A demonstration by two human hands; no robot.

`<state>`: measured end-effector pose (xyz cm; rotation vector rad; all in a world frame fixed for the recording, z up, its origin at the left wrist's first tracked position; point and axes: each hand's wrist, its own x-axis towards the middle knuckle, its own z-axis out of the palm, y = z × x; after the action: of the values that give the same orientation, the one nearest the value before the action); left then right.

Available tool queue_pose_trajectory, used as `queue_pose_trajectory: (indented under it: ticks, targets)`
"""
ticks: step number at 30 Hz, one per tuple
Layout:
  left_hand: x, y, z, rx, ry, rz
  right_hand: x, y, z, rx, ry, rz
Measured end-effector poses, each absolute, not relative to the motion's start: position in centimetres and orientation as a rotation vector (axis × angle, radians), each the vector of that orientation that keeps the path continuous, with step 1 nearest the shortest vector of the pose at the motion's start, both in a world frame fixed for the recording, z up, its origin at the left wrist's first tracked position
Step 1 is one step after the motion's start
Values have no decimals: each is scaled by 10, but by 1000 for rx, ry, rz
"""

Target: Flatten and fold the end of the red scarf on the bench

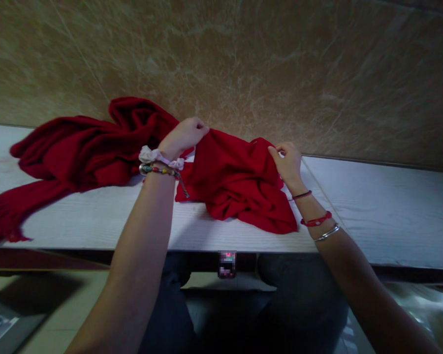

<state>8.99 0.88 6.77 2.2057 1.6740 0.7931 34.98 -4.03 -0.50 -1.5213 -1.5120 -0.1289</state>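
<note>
A red cloth (239,172) lies bunched in front of me, its upper edge raised between my two hands. My left hand (186,132) pinches the cloth's upper left corner between thumb and fingers. At its upper right edge, my right hand (288,160) grips the fabric with the thumb on the near side. Folds gather along the lower part, resting on the white table. To the left, a red fringed scarf (88,152) lies in a loose heap, its tassels hanging toward the near edge. Behind my left wrist, I cannot tell whether scarf and cloth are one piece.
The white wood-grain table (384,206) is narrow and runs along a brown marbled wall (243,64). A thin pale cord (321,189) slants across it past my right forearm. My legs are below the near edge.
</note>
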Motion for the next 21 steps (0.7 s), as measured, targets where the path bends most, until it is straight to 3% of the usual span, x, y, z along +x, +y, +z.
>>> queue_pose_trajectory:
  ticks: [4, 7, 10, 13, 18, 21]
  targets:
    - [66, 2, 80, 2082, 1682, 913, 361, -37, -2, -1469, -1366, -185]
    - [56, 1, 82, 2169, 1547, 543, 367, -39, 3, -1506, -1400, -166]
    - [57, 3, 76, 2226, 1283, 61, 371, -45, 7, -1723, -1732, 84]
    - [62, 8, 69, 2215, 1204, -67, 374, -50, 9, -1920, -2028, 303]
    - [61, 20, 64, 2346, 1340, -163, 368, -46, 2, -1728, -1970, -98]
    - [63, 25, 58, 2342, 1341, -214, 355, -43, -9, -1531, -2079, -157]
